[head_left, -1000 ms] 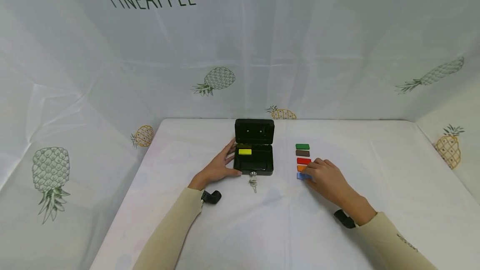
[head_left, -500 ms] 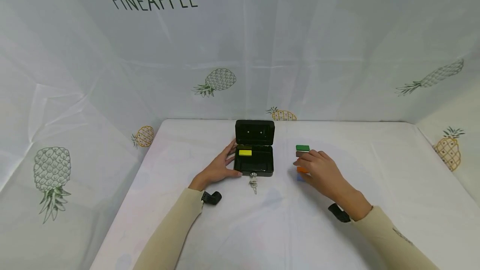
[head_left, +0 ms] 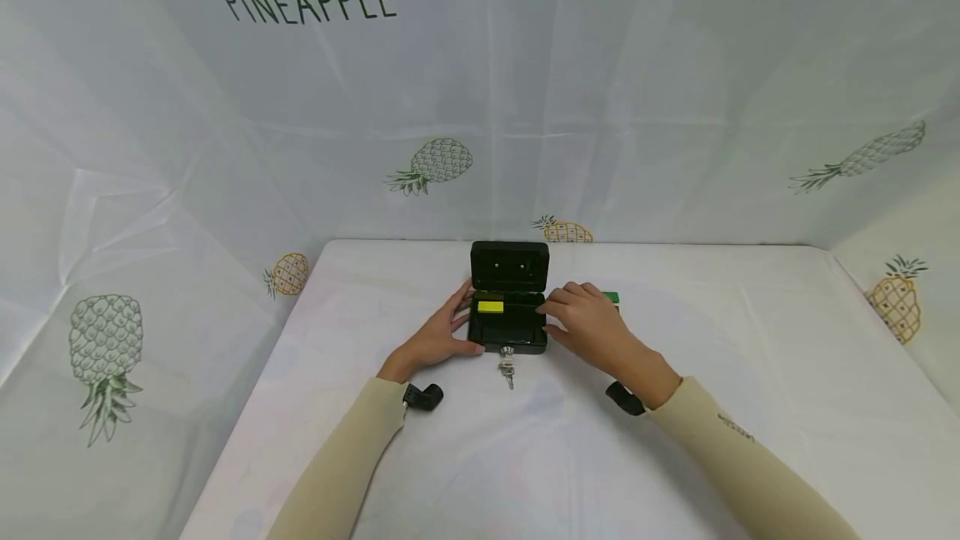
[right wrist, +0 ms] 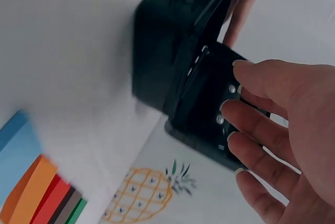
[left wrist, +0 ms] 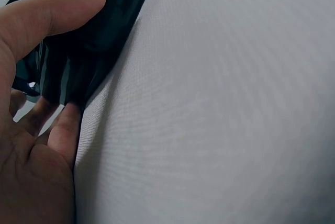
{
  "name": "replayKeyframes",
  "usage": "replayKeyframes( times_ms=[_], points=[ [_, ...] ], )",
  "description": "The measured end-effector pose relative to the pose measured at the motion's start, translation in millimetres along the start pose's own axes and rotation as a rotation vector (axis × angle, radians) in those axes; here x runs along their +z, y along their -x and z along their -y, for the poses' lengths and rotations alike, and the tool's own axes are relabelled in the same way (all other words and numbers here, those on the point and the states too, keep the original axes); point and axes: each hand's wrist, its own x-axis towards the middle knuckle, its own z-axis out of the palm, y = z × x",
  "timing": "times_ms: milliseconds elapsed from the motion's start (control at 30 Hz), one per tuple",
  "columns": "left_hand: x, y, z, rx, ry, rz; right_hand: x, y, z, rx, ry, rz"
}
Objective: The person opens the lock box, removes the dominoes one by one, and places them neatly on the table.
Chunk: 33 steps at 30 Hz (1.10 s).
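A small black cash box [head_left: 508,338] stands on the table, its lid [head_left: 510,267] raised at the back. Inside, at the back left, lies a yellow block [head_left: 491,307]. Keys [head_left: 507,369] hang from the lock at its front. My left hand [head_left: 435,340] rests against the box's left side, fingers extended along that wall and thumb [left wrist: 68,9] on the front. At the right rim hovers my right hand [head_left: 592,327], its fingers [right wrist: 261,124] loosely bent, with nothing visible between them. Whether they touch the box I cannot tell.
Right of the box, mostly behind my right hand in the head view, lie a blue block [right wrist: 18,145], an orange block [right wrist: 29,192], a red block [right wrist: 51,199], a brown block [right wrist: 64,205] and a green block [head_left: 612,297]. A pineapple-print cloth [head_left: 637,107] rises behind the table.
My right hand has moved left from over the row of coloured blocks to the box's right rim. The left hand stays at the box.
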Motion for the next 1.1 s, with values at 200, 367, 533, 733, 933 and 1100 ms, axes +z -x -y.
replayKeyframes(
  times_ms=[200,367,533,733,933,1100],
  points=[
    [-0.9,-0.1,1.5,0.010,0.002,0.001,6.6,-20.6,13.7,-0.006,-0.011,0.051],
    [-1.8,-0.3,2.0,0.015,0.012,0.005,16.3,-33.4,20.1,0.005,-0.027,0.088],
    [-2.1,0.3,1.1,0.023,0.014,0.016,27.2,-43.1,22.3,0.022,-0.036,0.118],
    [-2.6,0.4,0.5,0.027,0.016,0.027,36.0,-51.9,24.0,0.035,-0.059,0.139],
    [-2.7,-0.2,3.8,0.018,0.020,0.025,43.3,-60.1,25.8,0.060,-0.066,0.185],
    [-2.4,0.2,3.3,0.016,0.022,0.023,47.7,-64.4,27.6,0.064,-0.083,0.207]
  ],
)
